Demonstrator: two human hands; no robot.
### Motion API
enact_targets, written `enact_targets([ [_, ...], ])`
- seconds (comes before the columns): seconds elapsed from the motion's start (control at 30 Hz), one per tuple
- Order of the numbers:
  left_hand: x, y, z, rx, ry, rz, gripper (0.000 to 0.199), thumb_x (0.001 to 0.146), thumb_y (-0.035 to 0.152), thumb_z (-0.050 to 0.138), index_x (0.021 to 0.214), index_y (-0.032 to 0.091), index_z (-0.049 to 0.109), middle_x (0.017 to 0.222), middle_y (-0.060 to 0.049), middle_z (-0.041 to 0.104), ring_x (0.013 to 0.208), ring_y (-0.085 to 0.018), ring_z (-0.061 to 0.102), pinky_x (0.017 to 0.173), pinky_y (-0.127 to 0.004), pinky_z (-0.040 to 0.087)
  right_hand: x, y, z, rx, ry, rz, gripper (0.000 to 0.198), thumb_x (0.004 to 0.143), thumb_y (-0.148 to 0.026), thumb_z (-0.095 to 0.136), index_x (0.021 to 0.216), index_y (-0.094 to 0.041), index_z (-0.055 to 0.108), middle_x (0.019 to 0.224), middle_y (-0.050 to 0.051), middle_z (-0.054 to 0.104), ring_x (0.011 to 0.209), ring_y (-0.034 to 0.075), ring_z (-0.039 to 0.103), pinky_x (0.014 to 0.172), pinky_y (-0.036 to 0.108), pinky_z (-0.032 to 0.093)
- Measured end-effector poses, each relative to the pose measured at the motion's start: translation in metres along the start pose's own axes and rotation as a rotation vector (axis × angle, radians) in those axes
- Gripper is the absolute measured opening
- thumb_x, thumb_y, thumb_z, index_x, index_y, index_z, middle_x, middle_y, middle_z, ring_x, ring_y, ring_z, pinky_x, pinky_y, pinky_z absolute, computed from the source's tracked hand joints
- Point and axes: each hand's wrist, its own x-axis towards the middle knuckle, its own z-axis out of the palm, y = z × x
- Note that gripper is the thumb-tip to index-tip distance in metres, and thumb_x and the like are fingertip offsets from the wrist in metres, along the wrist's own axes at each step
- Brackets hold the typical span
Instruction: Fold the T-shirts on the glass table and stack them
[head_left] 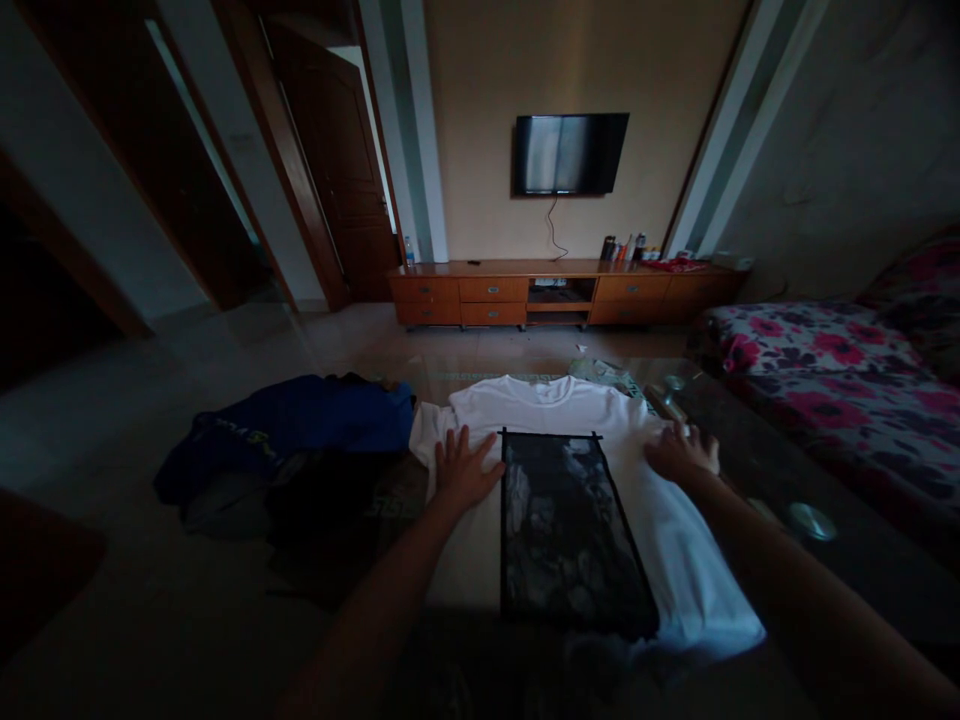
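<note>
A white T-shirt [555, 395] with a large dark printed panel [570, 530] lies spread on a glass-topped table, its neckline at the far side. My left hand [465, 468] rests flat on the shirt near the left sleeve, fingers spread beside the print's upper left corner. On the other side, my right hand [682, 452] lies over the right sleeve area, its fingers apart and slightly bent. The shirt's lower right edge is bunched and hangs near the table's front. Dim light hides detail at the bottom.
Blue and dark clothes [300, 420] are heaped left of the shirt. Round metal table fittings [812, 521] show at right, near a floral-covered sofa [825, 345]. Beyond the table stand a wooden TV cabinet [495, 290] with bottles and a wall-mounted television [570, 153].
</note>
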Motion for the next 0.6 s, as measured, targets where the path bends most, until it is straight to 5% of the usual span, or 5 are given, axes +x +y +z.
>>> enact_targets([
  [0.07, 0.000, 0.002, -0.001, -0.010, -0.008, -0.010, 0.072, 0.087, 0.077, 0.047, 0.153, 0.049, 0.039, 0.167, -0.001, 0.028, 0.153, -0.046, 0.015, 0.119, -0.067, 0.015, -0.006, -0.025, -0.001, 0.043, 0.015, -0.080, 0.072, 0.097, -0.053, 0.026, 0.155, -0.013, 0.039, 0.164, 0.022, 0.028, 0.151, 0.037, 0.026, 0.117, 0.058, 0.026],
  [0.17, 0.000, -0.005, -0.009, -0.013, 0.024, 0.001, 0.066, 0.091, 0.071, 0.045, 0.151, 0.044, 0.045, 0.164, -0.005, 0.034, 0.150, -0.042, 0.026, 0.117, -0.061, 0.026, -0.021, -0.046, 0.010, 0.079, 0.010, -0.116, 0.077, 0.097, -0.064, 0.020, 0.161, -0.022, 0.028, 0.168, 0.015, 0.023, 0.152, 0.036, 0.024, 0.117, 0.056, 0.027],
  [0.33, 0.007, -0.031, -0.032, 0.047, 0.129, -0.127, 0.055, 0.101, 0.045, 0.034, 0.151, 0.028, 0.045, 0.141, -0.016, 0.056, 0.127, -0.035, 0.053, 0.101, -0.053, 0.044, -0.034, -0.045, 0.023, 0.104, 0.032, -0.009, 0.083, 0.095, -0.071, 0.012, 0.161, -0.025, 0.030, 0.167, 0.013, 0.026, 0.152, 0.035, 0.024, 0.119, 0.057, 0.019],
  [0.47, 0.016, -0.052, -0.042, 0.114, 0.098, -0.286, 0.044, 0.100, 0.038, 0.037, 0.127, 0.015, 0.063, 0.127, -0.020, 0.060, 0.121, -0.035, 0.054, 0.096, -0.049, 0.048, -0.033, -0.044, 0.019, 0.102, 0.013, 0.017, 0.083, 0.095, -0.073, 0.015, 0.161, -0.025, 0.030, 0.168, 0.012, 0.024, 0.152, 0.034, 0.024, 0.119, 0.055, 0.019],
  [0.6, 0.022, -0.062, -0.045, 0.116, 0.103, -0.394, 0.038, 0.096, 0.036, 0.047, 0.120, 0.010, 0.063, 0.127, -0.023, 0.058, 0.120, -0.035, 0.055, 0.094, -0.044, 0.049, -0.033, -0.043, 0.020, 0.106, 0.034, 0.024, 0.083, 0.094, -0.074, 0.016, 0.160, -0.025, 0.031, 0.167, 0.012, 0.026, 0.151, 0.034, 0.025, 0.119, 0.054, 0.019],
])
